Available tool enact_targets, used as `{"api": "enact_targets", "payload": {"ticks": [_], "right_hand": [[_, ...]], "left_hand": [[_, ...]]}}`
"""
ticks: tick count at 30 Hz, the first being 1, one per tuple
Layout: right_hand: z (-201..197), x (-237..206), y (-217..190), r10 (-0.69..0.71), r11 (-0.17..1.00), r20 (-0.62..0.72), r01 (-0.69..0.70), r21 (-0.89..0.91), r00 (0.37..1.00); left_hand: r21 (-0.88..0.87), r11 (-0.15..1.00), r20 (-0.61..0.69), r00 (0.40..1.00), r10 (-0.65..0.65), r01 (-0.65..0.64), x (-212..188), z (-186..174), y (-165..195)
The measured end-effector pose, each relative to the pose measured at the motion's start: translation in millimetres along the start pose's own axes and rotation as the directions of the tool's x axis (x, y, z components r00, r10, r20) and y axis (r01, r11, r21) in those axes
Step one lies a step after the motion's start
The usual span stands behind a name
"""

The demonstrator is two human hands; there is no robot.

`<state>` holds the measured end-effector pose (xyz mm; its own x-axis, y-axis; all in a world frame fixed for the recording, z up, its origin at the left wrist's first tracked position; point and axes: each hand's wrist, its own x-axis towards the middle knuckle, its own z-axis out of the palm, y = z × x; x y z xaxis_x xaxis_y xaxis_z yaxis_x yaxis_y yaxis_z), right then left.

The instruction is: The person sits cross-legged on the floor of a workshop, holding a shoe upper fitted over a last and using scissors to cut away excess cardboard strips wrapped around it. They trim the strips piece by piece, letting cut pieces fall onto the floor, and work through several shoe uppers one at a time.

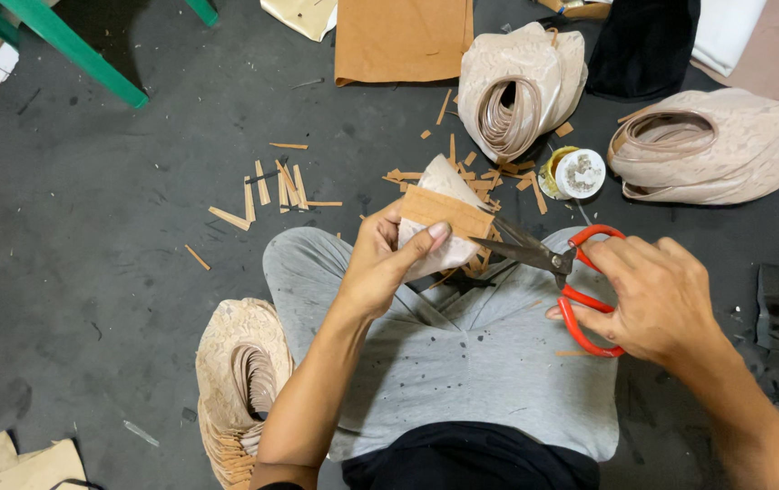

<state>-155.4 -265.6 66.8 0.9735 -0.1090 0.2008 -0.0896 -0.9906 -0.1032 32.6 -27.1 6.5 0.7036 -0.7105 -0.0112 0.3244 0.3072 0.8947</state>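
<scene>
My left hand [380, 263] grips a curved beige fabric piece [444, 181] with a tan paper-like strip [444, 210] across it, thumb pressed on the strip. My right hand [657, 299] holds red-handled scissors [580, 290], fingers through the loops. The dark blades [521, 249] point left and meet the right edge of the tan strip. Both hands are above my lap, which is covered by grey spattered cloth [462, 354].
Tan offcut strips [280, 186] litter the dark floor. Stacks of beige lace pieces lie at the upper middle [521, 86], upper right [707, 145] and lower left [240, 381]. A small round tin [575, 172], a tan sheet [403, 36] and a green leg [72, 45] are nearby.
</scene>
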Motion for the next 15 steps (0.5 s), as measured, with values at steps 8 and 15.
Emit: {"api": "enact_targets", "payload": {"ticks": [8, 15], "right_hand": [[-1.2, 1.4, 3.8, -0.023, 0.999, 0.009, 0.023, -0.041, 1.000], [-3.6, 6.9, -3.3, -0.047, 0.999, -0.006, 0.046, -0.029, 0.999]], "left_hand": [[0.063, 0.996, 0.049, 0.997, 0.062, -0.066, -0.2, -4.9, -1.8], [0.075, 0.996, 0.125, 0.992, 0.029, -0.039, -0.1, 2.6, -7.6]]}}
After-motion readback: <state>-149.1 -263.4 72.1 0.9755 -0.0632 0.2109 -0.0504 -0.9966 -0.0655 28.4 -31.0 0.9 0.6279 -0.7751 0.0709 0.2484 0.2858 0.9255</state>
